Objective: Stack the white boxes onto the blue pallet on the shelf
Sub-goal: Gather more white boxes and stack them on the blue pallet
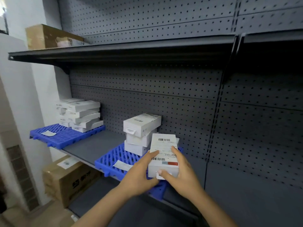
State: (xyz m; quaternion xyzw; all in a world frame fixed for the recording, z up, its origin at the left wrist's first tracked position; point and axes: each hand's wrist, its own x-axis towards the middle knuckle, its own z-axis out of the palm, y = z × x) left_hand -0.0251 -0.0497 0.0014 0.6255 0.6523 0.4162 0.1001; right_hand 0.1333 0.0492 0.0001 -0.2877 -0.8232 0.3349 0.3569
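While gripped, white box (164,155): at blue pallet (111,159), 4 o'clock of box stack (141,128)
Left hand (141,176): grasping white box
Right hand (180,176): grasping white box

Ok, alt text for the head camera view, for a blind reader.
The left hand and right hand grip a labelled white box at the near blue pallet on a shelf, beside a stack of three white boxes. A far blue pallet to the left carries more white boxes.
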